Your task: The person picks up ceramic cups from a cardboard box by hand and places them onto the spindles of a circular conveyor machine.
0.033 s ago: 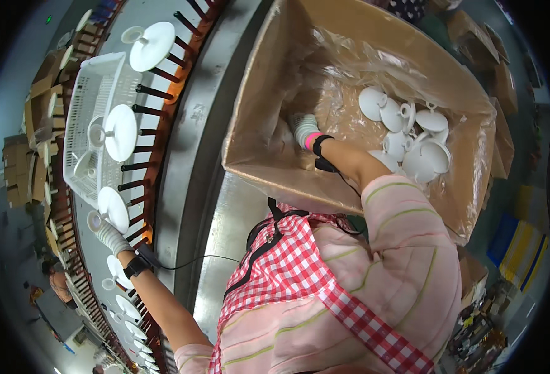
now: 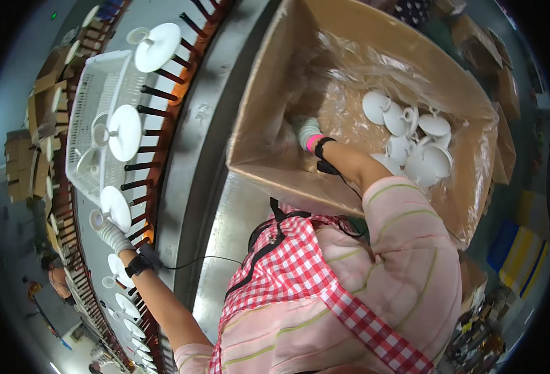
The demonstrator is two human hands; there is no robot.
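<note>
My left hand (image 2: 112, 235), in a striped light glove, is at a white plastic disc with a ring-ended stem (image 2: 117, 208) on the rack of dark pegs (image 2: 152, 111). Its fingers are closed at the stem, beside the ring. My right hand (image 2: 306, 129), gloved alike with a pink band at the wrist, reaches down inside a big cardboard box (image 2: 269, 93) lined with clear plastic film. The fingers of that hand are hidden in shadow by the box's left wall. To its right, several of the same white pieces (image 2: 427, 163) lie loosely heaped on the box's bottom.
More white discs (image 2: 125, 133) sit along the curved peg line at left. Behind them stands a white slatted plastic basket (image 2: 82, 149). A metal ledge (image 2: 203, 118) runs between pegs and box. A thin black cable (image 2: 203, 258) runs from my left wrist toward my apron.
The whole view has shifted very slightly, so the rack and the box sit a little farther right. Both hands stay where they were.
</note>
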